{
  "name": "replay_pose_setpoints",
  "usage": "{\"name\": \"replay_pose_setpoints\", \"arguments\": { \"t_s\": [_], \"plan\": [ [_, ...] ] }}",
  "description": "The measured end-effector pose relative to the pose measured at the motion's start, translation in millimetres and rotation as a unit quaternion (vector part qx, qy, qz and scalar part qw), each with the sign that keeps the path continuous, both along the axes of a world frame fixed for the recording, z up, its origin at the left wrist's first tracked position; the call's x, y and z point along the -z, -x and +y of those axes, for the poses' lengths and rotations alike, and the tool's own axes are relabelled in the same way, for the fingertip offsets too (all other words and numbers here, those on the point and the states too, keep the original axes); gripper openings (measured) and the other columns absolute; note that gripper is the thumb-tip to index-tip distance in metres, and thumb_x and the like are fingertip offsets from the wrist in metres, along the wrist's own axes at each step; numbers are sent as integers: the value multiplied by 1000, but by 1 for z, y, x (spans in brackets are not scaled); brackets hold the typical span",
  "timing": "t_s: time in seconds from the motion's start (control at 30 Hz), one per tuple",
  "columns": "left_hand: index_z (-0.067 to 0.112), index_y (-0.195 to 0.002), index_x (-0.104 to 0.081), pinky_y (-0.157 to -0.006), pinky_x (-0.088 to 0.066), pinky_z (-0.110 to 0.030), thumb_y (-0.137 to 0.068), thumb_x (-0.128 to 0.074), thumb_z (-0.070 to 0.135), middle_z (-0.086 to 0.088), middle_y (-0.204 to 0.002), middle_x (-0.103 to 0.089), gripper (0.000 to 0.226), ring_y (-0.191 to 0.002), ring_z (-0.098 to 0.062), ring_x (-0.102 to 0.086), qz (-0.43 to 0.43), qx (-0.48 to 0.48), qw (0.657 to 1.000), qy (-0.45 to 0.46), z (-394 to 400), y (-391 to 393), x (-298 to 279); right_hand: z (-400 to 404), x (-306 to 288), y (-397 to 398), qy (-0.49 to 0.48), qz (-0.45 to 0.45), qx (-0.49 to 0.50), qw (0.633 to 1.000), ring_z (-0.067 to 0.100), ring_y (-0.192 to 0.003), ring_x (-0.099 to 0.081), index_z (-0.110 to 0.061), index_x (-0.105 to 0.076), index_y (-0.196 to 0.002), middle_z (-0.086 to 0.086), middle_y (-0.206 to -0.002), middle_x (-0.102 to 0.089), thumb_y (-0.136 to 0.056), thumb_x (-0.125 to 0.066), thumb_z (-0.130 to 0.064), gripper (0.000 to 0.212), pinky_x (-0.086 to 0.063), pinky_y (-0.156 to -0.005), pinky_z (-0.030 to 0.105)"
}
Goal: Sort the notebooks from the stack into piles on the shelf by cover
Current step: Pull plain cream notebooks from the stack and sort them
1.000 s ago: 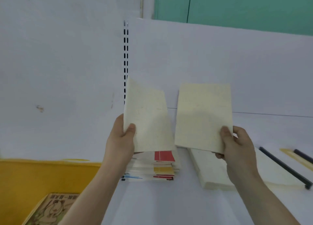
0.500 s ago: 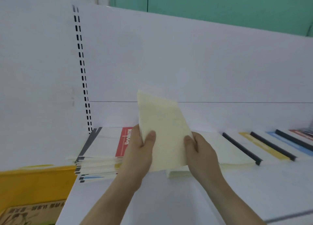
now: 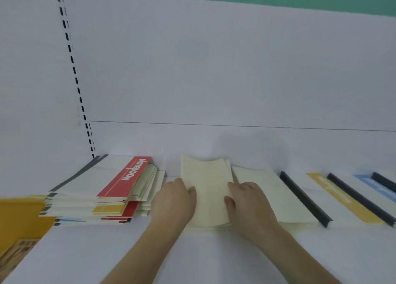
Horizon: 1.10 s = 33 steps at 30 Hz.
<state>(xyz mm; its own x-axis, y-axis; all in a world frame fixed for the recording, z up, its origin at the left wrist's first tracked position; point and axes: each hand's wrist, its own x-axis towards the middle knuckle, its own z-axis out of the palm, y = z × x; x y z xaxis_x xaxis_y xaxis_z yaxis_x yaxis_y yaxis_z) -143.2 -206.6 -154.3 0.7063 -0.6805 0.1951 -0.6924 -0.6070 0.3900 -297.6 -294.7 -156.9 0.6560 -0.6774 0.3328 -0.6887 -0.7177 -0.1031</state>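
Notebooks, unsorted mixed-cover stack [image 3: 100,196] at shelf's left. Left hand [image 3: 174,200] and right hand [image 3: 246,202] each grip a side of thin plain cream notebooks [image 3: 206,189], likely squaring them onto cream pile [image 3: 272,198].

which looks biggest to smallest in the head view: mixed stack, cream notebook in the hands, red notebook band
1. mixed stack
2. cream notebook, gripped by the left hand and right hand
3. red band
All lie about equally far from the camera, so the order is fairly safe.
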Motion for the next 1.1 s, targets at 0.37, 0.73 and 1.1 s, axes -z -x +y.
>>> {"name": "replay_pose_setpoints", "arguments": {
  "t_s": [0.37,0.73,1.1],
  "plan": [
    [16,-131,-38,-86,-47,-36,-91,-38,71,-5,-122,-57,68,-110,-26,-59,-30,67,995,-62,4,4,7,-15,3,2,17,127,-49,991,25,-130,-38,-17,-62,-114,7,-125,-60,-77,-11,-87,94,-13,-119,43],
    [21,-146,-35,-99,-46,-40,-78,-71,63,-2,-130,-52,87,-118,-22,-51,7,219,955,-201,31,-12,-20,-23,-17,9,3,234,-112,966,22,-127,-36,-25,-53,-110,2,-118,-58,-59,-36,-95,88,-9,-119,41],
    [26,-148,-29,-88,-42,-33,-81,-73,50,-2,-125,-50,84,-114,-24,-52,-1,223,955,-197,32,-11,-14,-24,-13,11,27,231,-114,966,25,-141,-23,-30,-41,-136,4,-139,-47,-65,-30,-94,96,0,-121,42]
  ]
}}
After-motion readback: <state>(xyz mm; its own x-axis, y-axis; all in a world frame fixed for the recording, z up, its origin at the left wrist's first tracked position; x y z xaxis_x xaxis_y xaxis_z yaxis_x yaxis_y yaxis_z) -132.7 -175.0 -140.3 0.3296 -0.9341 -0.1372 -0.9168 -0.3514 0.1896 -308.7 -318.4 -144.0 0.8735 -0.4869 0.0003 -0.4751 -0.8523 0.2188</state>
